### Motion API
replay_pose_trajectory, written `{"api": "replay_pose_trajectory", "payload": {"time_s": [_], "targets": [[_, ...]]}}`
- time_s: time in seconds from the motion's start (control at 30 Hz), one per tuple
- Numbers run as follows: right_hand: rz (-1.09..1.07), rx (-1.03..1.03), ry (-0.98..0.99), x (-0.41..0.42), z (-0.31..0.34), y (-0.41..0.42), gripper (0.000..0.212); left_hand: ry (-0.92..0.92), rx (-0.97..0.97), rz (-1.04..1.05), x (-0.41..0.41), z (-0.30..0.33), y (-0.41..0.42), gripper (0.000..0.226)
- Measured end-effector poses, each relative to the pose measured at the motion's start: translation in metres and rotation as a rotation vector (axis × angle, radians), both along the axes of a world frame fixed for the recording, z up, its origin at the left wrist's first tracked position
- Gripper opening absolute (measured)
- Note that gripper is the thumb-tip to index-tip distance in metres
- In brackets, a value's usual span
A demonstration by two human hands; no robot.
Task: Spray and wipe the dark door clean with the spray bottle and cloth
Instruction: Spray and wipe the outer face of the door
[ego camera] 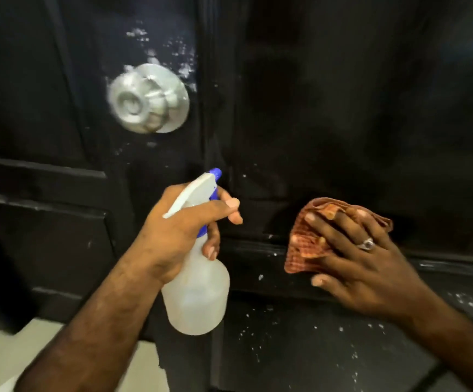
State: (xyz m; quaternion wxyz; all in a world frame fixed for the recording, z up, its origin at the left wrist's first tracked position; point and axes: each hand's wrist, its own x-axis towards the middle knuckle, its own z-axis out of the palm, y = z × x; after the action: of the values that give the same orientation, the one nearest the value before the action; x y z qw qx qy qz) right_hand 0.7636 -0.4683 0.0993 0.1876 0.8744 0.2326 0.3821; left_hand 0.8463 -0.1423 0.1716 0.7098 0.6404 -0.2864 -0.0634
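Gripping the spray bottle (198,290) in my left hand (178,230), I press the cloth (303,244) on the dark door (342,108) with my flat right hand (362,261).

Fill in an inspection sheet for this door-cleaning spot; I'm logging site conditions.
Surface: black panelled door, white flecks near the round silver metal knob and low down.
Job's things: translucent plastic spray bottle with blue nozzle; reddish-brown striped cloth.
Clutter: nothing seen.
Grippers: left hand grips the bottle; right hand presses the cloth on the door, fingers spread.
Cables: nothing seen.
Surroundings: pale floor at lower left.
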Motion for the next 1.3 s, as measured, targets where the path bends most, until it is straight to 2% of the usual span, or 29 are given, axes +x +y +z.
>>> {"api": "replay_pose_trajectory", "payload": {"time_s": [0.1, 0.2, 0.27, 0.37, 0.5, 0.7, 0.8, 0.9, 1.0, 1.07, 1.1, 1.17, 1.23, 1.3], "targets": [[-0.009, -0.125, 0.017, 0.009, 0.011, 0.014, 0.028, 0.020, -0.007, 0.007, 0.004, -0.003, 0.011, 0.024], [0.015, -0.201, 0.035, 0.037, 0.011, 0.063, 0.038, 0.032, -0.032, 0.010, 0.005, -0.005, 0.013, 0.027], [0.017, -0.227, 0.058, 0.047, 0.013, 0.082, 0.037, 0.049, -0.047, 0.019, 0.003, -0.005, 0.018, 0.027], [0.073, -0.241, 0.102, 0.041, 0.017, 0.064, 0.044, 0.068, -0.060, 0.062, 0.000, -0.006, 0.033, 0.025], [0.012, -0.322, 0.097, 0.026, 0.029, 0.036, 0.052, 0.091, -0.048, 0.116, 0.002, -0.007, 0.049, 0.021], [0.036, -0.238, 0.022, 0.058, 0.027, 0.114, 0.043, 0.117, -0.061, 0.140, 0.007, -0.005, 0.054, 0.042], [0.029, -0.289, 0.030, 0.062, 0.032, 0.109, 0.045, 0.138, -0.070, 0.186, 0.007, -0.006, 0.060, 0.040], [0.058, -0.240, -0.107, 0.062, 0.068, 0.105, 0.035, 0.157, -0.084, 0.189, 0.005, -0.010, 0.066, 0.033], [-0.017, -0.008, -0.288, 0.070, 0.100, 0.131, 0.043, 0.163, -0.099, 0.198, 0.008, -0.012, 0.070, 0.029], [-0.035, 0.084, -0.314, 0.076, 0.080, 0.148, 0.053, 0.153, -0.111, 0.198, 0.012, -0.013, 0.073, 0.028], [-0.026, 0.071, -0.268, 0.076, 0.060, 0.148, 0.059, 0.156, -0.116, 0.198, 0.013, -0.013, 0.074, 0.032], [0.023, -0.098, -0.146, 0.069, 0.029, 0.135, 0.069, 0.163, -0.115, 0.197, 0.013, -0.013, 0.080, 0.040], [0.072, -0.200, -0.139, 0.065, 0.040, 0.121, 0.072, 0.159, -0.110, 0.200, 0.014, -0.014, 0.087, 0.040], [0.027, -0.070, -0.237, 0.067, 0.067, 0.125, 0.069, 0.159, -0.106, 0.212, 0.016, -0.014, 0.090, 0.040]]}}
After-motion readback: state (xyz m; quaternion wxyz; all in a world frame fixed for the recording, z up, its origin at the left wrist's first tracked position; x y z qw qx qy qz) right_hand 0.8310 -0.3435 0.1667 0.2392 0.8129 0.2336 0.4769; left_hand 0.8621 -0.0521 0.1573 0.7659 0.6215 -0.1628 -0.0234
